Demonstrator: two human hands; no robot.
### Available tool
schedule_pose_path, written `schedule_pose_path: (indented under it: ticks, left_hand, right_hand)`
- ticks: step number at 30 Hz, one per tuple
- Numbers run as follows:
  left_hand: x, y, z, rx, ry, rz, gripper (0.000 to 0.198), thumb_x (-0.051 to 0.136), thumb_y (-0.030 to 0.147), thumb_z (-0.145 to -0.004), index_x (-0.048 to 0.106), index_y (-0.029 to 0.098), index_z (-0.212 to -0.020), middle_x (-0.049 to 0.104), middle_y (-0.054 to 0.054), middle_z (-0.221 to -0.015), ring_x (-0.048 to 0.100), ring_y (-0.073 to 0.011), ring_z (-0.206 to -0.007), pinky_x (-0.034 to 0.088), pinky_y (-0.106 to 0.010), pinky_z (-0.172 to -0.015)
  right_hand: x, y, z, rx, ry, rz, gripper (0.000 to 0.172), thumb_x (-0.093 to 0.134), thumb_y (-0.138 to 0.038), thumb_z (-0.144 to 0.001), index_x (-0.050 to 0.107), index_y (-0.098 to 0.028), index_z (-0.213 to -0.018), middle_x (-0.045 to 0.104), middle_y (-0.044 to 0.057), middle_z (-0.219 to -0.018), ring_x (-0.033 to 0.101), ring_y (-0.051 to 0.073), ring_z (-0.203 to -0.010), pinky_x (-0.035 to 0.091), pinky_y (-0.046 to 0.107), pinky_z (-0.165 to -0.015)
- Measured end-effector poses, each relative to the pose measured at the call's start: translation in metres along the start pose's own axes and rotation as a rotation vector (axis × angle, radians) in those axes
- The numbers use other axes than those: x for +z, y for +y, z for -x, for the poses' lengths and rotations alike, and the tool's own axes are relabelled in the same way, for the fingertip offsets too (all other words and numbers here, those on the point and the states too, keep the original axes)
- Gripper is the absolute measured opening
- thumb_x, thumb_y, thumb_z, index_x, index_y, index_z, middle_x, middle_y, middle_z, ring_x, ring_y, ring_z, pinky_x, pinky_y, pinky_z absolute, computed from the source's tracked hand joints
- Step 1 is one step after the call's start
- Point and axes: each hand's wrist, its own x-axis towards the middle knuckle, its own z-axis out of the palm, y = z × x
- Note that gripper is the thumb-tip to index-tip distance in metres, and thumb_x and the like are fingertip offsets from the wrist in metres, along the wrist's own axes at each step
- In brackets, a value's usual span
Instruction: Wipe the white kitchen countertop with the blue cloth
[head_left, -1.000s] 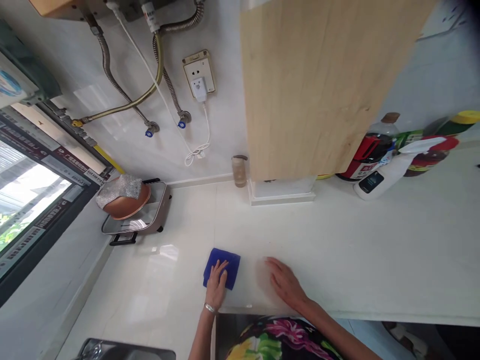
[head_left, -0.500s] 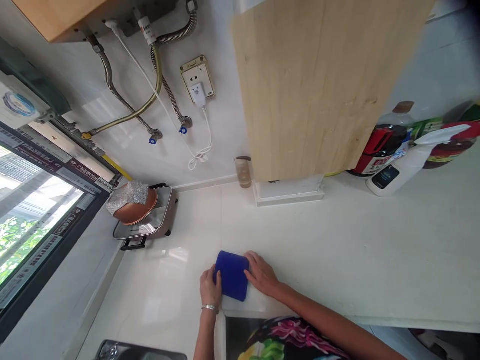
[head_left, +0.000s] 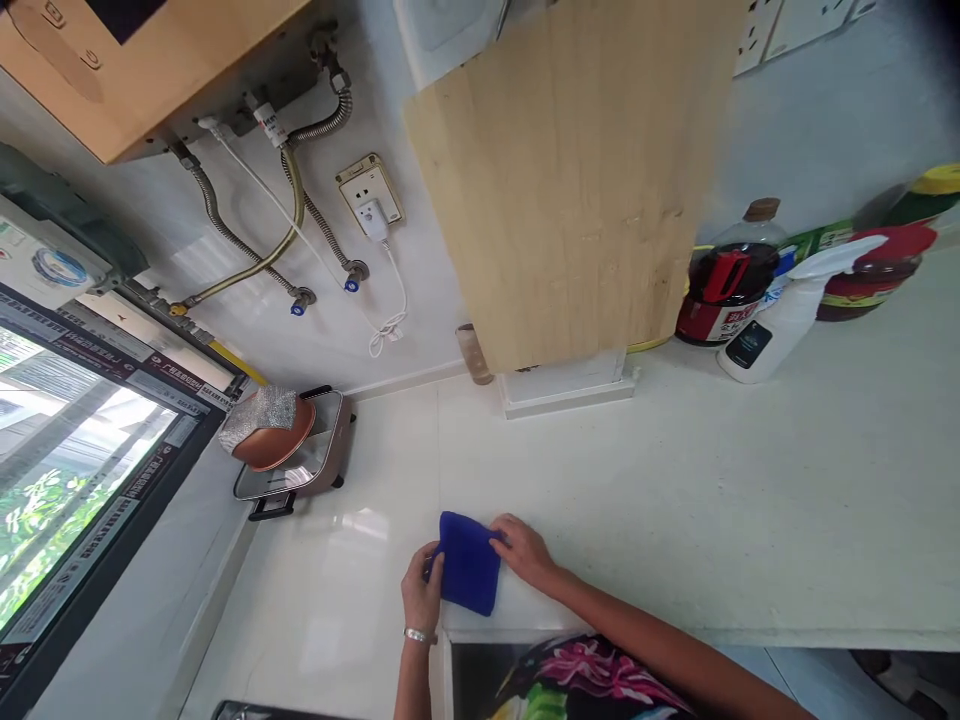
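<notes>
A folded blue cloth (head_left: 469, 575) lies on the white countertop (head_left: 675, 500) close to its front edge. My left hand (head_left: 420, 592) grips the cloth's left edge with curled fingers. My right hand (head_left: 523, 550) pinches the cloth's upper right corner. Both hands touch the cloth, one on each side. A bracelet sits on my left wrist.
A metal tray (head_left: 300, 465) with a copper pan and a silver scrubber stands at the back left by the window (head_left: 67, 470). A wooden cabinet (head_left: 555, 180) hangs over the counter. Bottles and a white spray bottle (head_left: 787, 315) stand at the back right. Pipes and a socket (head_left: 367, 195) line the wall.
My right hand came from the bare counter over to the cloth and took hold of it. My left hand shifted from lying on top to gripping the left edge. The view tilted.
</notes>
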Motion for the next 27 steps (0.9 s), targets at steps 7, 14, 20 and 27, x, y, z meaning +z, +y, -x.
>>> schedule_pose_path:
  ticks: [7, 14, 20, 27]
  left_hand:
    - [0.017, 0.015, 0.001, -0.056, 0.074, 0.098, 0.051, 0.053, 0.061, -0.08, 0.066, 0.021, -0.11, 0.07, -0.012, -0.116, 0.066, -0.0249, -0.107, 0.055, -0.042, -0.092]
    - [0.064, 0.048, 0.01, -0.111, -0.122, 0.163, 0.059, 0.056, 0.066, -0.077, 0.067, 0.02, -0.112, 0.073, -0.011, -0.102, 0.07, -0.0233, -0.093, 0.058, -0.04, -0.083]
    - [0.088, 0.066, 0.016, -0.187, -0.173, 0.165, 0.069, 0.062, 0.071, -0.069, 0.064, 0.017, -0.113, 0.072, -0.013, -0.106, 0.069, -0.0251, -0.096, 0.061, -0.038, -0.074]
    - [0.092, 0.072, 0.012, -0.25, -0.104, 0.091, 0.062, 0.067, 0.067, -0.067, 0.067, 0.016, -0.103, 0.073, -0.011, -0.093, 0.069, -0.0236, -0.086, 0.061, -0.036, -0.064]
  right_hand:
    - [-0.022, -0.002, 0.003, 0.022, 0.072, -0.195, 0.03, 0.044, -0.041, -0.089, 0.06, -0.021, -0.103, 0.065, 0.001, -0.077, 0.058, 0.016, -0.067, 0.047, 0.03, -0.068]
    - [-0.031, 0.0, 0.01, 0.064, 0.088, -0.325, 0.029, 0.047, -0.039, -0.086, 0.059, -0.019, -0.103, 0.065, 0.002, -0.077, 0.059, 0.016, -0.066, 0.05, 0.029, -0.064]
    - [-0.034, -0.001, 0.013, 0.02, 0.028, -0.371, 0.034, 0.05, -0.032, -0.082, 0.061, -0.018, -0.111, 0.07, 0.007, -0.093, 0.064, 0.017, -0.081, 0.053, 0.03, -0.075]
    - [-0.039, 0.003, 0.008, -0.023, -0.025, -0.38, 0.024, 0.053, -0.03, -0.082, 0.068, -0.02, -0.098, 0.071, 0.006, -0.091, 0.064, 0.018, -0.081, 0.051, 0.033, -0.078]
